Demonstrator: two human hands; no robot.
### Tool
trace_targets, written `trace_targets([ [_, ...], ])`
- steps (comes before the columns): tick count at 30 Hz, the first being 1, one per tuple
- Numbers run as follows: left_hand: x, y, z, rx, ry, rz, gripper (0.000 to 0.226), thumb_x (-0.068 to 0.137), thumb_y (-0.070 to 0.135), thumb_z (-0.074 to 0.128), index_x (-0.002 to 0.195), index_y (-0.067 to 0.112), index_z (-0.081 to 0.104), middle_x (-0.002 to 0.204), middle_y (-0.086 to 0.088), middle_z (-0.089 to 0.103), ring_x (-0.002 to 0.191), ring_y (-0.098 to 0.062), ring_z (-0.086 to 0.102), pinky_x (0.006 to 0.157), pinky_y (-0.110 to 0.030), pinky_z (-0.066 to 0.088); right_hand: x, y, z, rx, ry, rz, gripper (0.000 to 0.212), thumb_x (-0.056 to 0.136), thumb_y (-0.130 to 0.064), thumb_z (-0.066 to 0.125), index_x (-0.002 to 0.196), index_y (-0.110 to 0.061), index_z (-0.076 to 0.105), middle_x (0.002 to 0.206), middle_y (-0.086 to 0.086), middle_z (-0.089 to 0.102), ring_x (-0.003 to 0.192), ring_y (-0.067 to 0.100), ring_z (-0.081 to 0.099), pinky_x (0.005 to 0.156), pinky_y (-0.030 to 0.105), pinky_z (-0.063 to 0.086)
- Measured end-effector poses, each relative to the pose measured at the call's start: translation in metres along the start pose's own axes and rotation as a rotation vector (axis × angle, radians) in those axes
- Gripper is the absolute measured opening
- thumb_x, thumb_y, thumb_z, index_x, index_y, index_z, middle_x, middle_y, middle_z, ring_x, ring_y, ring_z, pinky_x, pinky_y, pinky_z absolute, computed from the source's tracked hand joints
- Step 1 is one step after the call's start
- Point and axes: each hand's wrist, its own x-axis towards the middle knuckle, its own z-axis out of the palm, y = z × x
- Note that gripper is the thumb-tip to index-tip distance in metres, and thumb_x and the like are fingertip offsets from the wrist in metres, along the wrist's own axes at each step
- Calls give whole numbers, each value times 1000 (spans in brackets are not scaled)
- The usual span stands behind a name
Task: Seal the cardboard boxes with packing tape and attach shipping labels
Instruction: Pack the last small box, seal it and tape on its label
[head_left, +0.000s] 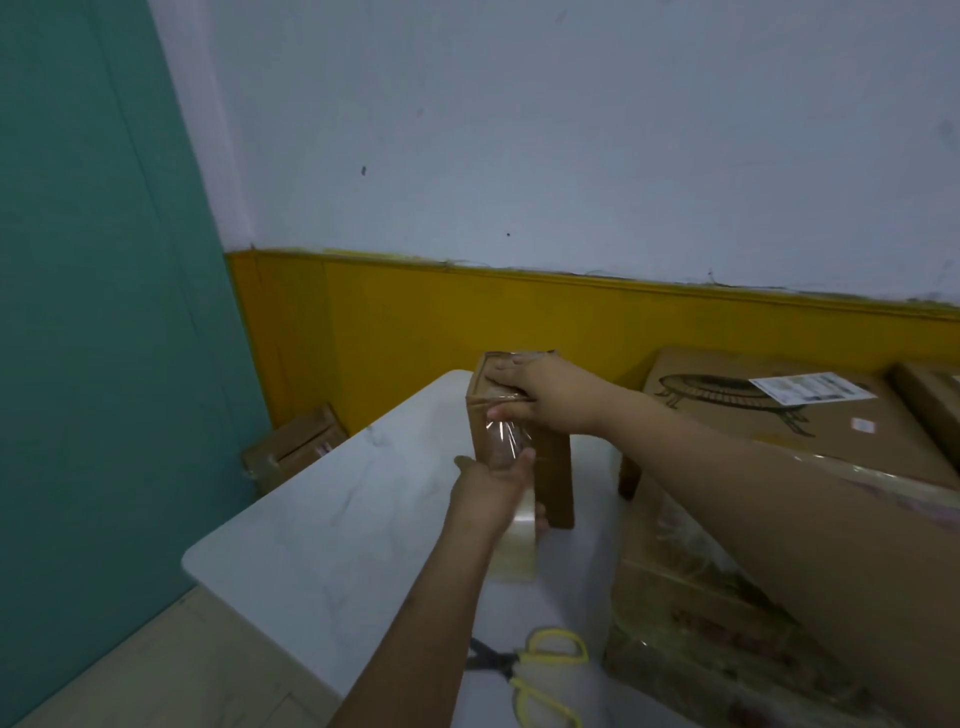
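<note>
Yellow-handled scissors (540, 670) lie at the near edge of the white surface (322, 519), open room to their left. Left hand (493, 488) grips the tape roll (519, 540), clear film stretched upward. Right hand (540, 400) presses flat atop the upright small box (550, 467), long axis vertical, near the far edge.

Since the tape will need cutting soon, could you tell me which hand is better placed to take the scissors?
Probably the left hand: it is nearer the scissors, though holding the tape roll.
</note>
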Motion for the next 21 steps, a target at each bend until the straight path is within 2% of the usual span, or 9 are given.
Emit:
trace_targets([
  [3,-54,39,-20,-5,-58,45,130,56,79,67,157,28,3,123,-18,68,106,-37,70,93,-55,55,-2,2,-21,132,47,30,43,97,-51,52,126,-21,63,110,-4,67,89,14,58,72,33,48],
  [6,-81,63,-37,46,-122,85,115,70,72,60,159,28,2,129,-14,66,110,-30,69,92,-47,57,3,13,-36,205,26,78,44,98,-48,51,131,-21,63,115,-2,69,95,15,61,75,31,49],
  [8,-81,66,-45,86,-138,104,101,87,63,58,160,15,7,117,-12,70,90,-15,75,77,-30,61,10,18,-37,228,9,95,42,99,-49,49,125,-21,67,110,1,70,95,19,62,79,36,50],
  [10,-89,69,-50,121,-169,116,79,100,47,53,156,3,17,83,-5,68,48,-1,66,44,-13,49,20,21,-34,214,5,102,45,98,-52,48,118,-19,70,103,6,70,90,21,62,77,39,50],
  [11,-89,72,-52,123,-193,125,70,102,43,52,153,3,24,75,-4,65,40,-1,62,37,-12,44,26,23,-33,198,1,101,46,98,-53,48,112,-16,72,97,8,69,86,22,61,74,39,49],
  [14,-87,77,-53,101,-271,135,29,103,37,52,117,12,53,81,-10,75,55,-12,70,51,-19,53,37,31,-36,187,-15,117,45,98,-52,48,81,-14,66,69,6,53,64,17,48,58,33,33],
  [16,-86,87,-55,94,-324,114,18,104,32,50,103,15,58,78,-11,76,63,-17,73,58,-22,57,38,40,-38,244,-8,157,47,99,-51,48,71,-14,58,65,2,45,60,13,42,58,31,30],
  [19,-80,88,-61,115,-359,78,32,103,36,51,113,7,60,76,-13,76,62,-18,73,59,-24,59,38,55,-37,297,-16,211,39,99,-52,47,80,-24,68,73,-1,57,67,11,51,60,29,36],
  [21,-80,80,-60,210,-374,37,40,100,42,55,117,6,58,75,-10,76,65,-17,74,72,-28,61,43,63,-33,315,-27,265,40,97,-55,47,97,-24,73,86,0,64,80,14,57,64,29,41],
])
